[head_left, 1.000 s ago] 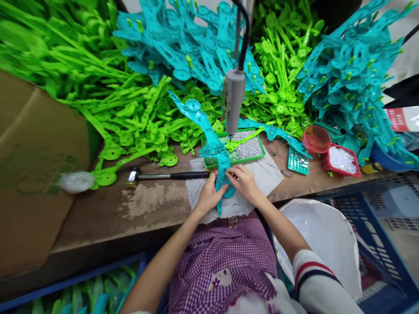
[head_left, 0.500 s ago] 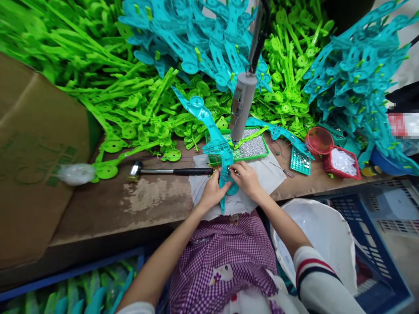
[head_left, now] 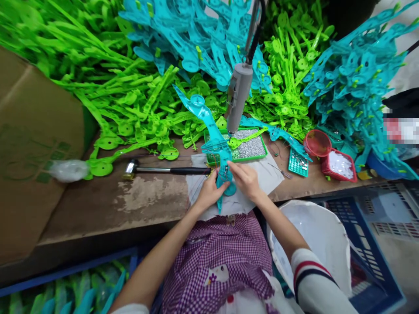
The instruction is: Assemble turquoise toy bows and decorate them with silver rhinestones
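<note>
A long turquoise plastic part [head_left: 214, 138] lies tilted over a white cloth [head_left: 262, 174] at the bench's front. My left hand [head_left: 208, 191] is closed round the part's lower left edge, thumb across its face. From the right, my right hand [head_left: 246, 179] has its fingers pressed together, the tips touching the part beside a small dark slot. What those fingertips hold, if anything, is too small to tell. Thin wires run out near my left hand. Above hangs a grey electric screwdriver [head_left: 240, 96], its tip over a green tray of small metal screws [head_left: 252, 144].
A hammer [head_left: 170, 170] lies left of the cloth, a thin screwdriver [head_left: 281, 171] right of it. Further right are a teal tray [head_left: 298, 163], a red bowl [head_left: 317, 143] and a red basket of white pieces [head_left: 340, 165]. Green parts [head_left: 131, 104] pile behind; a carton [head_left: 36, 157] stands left.
My right hand's fingers have straightened from a pinch over the slot and lie flatter along the part's right edge. My left hand keeps its hold. The view has shifted slightly.
</note>
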{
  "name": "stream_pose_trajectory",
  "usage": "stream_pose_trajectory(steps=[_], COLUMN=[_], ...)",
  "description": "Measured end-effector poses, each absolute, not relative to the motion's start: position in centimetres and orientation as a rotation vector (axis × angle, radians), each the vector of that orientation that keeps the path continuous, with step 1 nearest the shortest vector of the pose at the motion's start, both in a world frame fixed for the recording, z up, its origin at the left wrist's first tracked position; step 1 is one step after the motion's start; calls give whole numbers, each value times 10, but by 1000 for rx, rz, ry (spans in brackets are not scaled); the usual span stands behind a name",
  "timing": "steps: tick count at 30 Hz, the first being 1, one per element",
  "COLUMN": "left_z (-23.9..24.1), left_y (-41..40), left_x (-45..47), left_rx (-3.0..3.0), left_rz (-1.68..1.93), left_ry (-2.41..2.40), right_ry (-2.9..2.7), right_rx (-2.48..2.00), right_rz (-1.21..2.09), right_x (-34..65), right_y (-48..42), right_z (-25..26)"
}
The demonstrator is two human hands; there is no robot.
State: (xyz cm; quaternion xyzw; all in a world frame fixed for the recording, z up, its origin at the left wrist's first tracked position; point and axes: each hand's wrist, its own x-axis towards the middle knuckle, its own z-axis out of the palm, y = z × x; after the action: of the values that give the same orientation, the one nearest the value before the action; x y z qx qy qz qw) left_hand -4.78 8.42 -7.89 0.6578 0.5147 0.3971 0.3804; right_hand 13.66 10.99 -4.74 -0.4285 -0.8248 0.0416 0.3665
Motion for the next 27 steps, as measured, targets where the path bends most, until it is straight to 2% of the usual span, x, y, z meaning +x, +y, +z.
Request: stream_pose_trajectory(steps=[9,15,17,19,21,24,27], left_z=[-85,-84,-83,-81,-80,-80,-81], left_y=[84,86,85,85,85,85,86], left_x=[-49,-51,-51,-51,-51,-51,-51], left_rx=[1736,1729,1712,1705,1710,1722,1731], left_rz=[985,956,936,911,900,899,892], left_ry=[1383,1423,1436,1458,1476,1475,1459], right_ry=[-2474,-2402,-2230,-1776,-1485,-1348,-1394], right_rx=[-970,-1049,-1252,-1693,-1926,-2115,-2312], right_rz=[-27,-80,-91,-173,-241,-213,-91], right_x=[133,130,157,206,268,345,373], right_y=[127,96,86,81,82,85,85], right_z=[-58,-55,-49,-39,-29,-21,-23])
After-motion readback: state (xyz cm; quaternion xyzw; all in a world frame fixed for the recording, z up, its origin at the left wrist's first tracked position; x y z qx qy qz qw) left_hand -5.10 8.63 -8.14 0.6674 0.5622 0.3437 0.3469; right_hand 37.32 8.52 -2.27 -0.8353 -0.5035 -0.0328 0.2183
